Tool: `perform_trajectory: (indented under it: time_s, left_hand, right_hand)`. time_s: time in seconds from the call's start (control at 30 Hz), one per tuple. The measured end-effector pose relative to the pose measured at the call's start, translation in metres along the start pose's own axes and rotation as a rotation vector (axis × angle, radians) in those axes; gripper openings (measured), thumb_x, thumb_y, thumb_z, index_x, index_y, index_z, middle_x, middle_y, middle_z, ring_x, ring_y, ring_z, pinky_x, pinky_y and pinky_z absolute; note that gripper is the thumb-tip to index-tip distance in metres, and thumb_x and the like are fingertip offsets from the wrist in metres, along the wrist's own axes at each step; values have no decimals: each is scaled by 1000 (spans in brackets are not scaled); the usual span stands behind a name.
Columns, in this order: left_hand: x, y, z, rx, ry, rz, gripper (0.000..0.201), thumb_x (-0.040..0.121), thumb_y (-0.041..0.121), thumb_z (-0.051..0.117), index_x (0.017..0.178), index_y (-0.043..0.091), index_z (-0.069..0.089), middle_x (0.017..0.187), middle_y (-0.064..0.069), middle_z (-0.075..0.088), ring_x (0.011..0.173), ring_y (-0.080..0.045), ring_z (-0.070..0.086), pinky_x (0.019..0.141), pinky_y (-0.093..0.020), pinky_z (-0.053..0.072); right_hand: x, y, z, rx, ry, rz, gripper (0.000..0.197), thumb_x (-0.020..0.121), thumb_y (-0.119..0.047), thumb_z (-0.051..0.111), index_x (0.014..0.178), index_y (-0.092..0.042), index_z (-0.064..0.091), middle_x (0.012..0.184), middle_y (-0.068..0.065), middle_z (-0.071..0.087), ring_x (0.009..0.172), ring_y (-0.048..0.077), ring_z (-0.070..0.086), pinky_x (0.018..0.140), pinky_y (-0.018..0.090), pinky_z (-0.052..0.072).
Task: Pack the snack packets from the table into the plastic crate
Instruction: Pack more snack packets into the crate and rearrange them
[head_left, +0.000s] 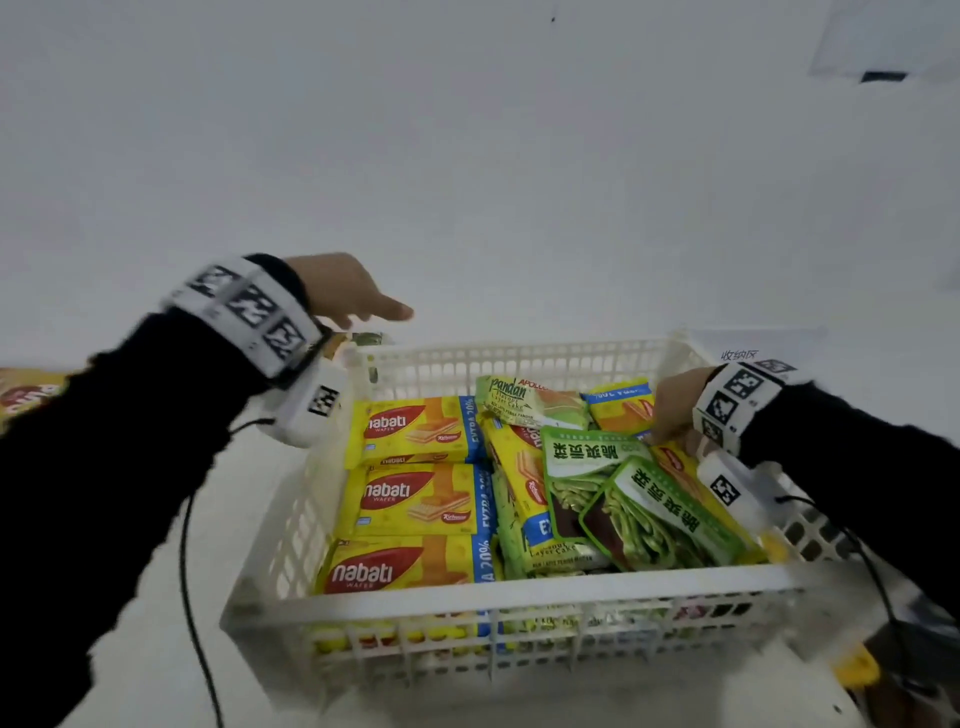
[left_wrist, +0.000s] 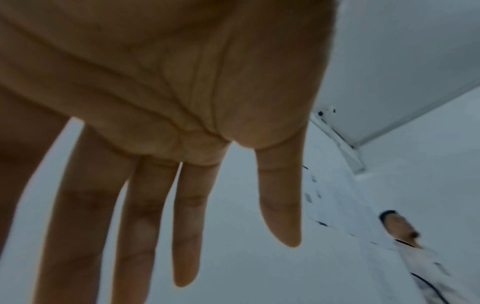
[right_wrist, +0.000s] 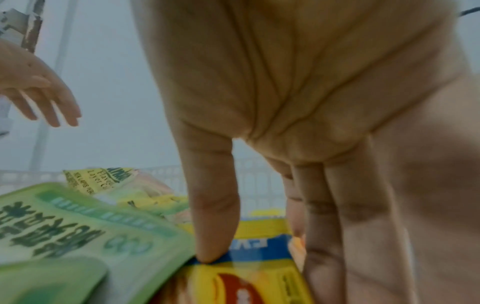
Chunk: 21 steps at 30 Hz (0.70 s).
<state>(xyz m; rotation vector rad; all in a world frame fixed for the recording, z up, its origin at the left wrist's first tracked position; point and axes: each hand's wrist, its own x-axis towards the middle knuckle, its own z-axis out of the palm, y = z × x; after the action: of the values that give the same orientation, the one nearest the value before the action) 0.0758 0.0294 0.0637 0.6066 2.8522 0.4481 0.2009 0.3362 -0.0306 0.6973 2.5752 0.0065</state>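
The white plastic crate (head_left: 519, 590) holds several packets: yellow wafer packets (head_left: 415, 499) on the left, a green pandan cake packet (head_left: 524, 400) at the back, and two green pouches (head_left: 644, 509) on the right. My right hand (head_left: 670, 431) reaches into the crate's right side. In the right wrist view its thumb tip (right_wrist: 207, 253) presses on a yellow wafer packet (right_wrist: 246, 273) beside a green pouch (right_wrist: 91, 226), and its straight fingers (right_wrist: 324, 246) run down the packet's other edge. My left hand (head_left: 374, 312) hovers empty above the crate's far-left corner, fingers (left_wrist: 140, 226) spread straight.
Another packet (head_left: 358, 340) lies on the white table just behind the crate's far-left corner, partly hidden by my wrist. A yellow and red packet (head_left: 26, 395) shows at the left edge. A printed label (head_left: 740, 355) is stuck on the table past the crate's right corner. A person (left_wrist: 420, 267) stands far off.
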Motion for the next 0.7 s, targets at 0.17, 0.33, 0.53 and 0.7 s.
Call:
perform_trajectory:
  time_s: [0.17,0.33,0.53,0.7]
  left_hand:
    - [-5,-52,-7,-11,-39,-102,46,88,36,56,122,6,56,129,-10,56,110,-28,56,89,-34,43]
    - [-2,-69,40,-64,-103,-120,49,93,36,48,134,7,44,135,-12,47,97,-25,54,54,-21,38]
    - [16,-80,92,-237,73,-55,54,96,27,45,143,13,23,146,-16,34,128,-31,41,97,-36,38]
    - [23,-86,98,-321,99,-57,50,96,16,43,143,13,25,146,-15,33,130,-30,39,103,-34,32]
  right_hand:
    - [2,8,-4,119,19,-34,44,79,-43,69,55,-9,54,49,-2,54,55,17,48,63,27,42]
    - [-10,12,-29,408,55,-138,27,87,-21,64,100,3,61,74,15,58,60,22,55,59,31,53]
    - [-49,-16,-91,383,532,-432,23,82,-15,68,98,-1,60,61,6,56,43,4,53,43,8,43]
    - [-89,-79,-113,445,734,-919,25,86,-18,62,106,-3,60,81,15,61,67,7,52,62,14,45]
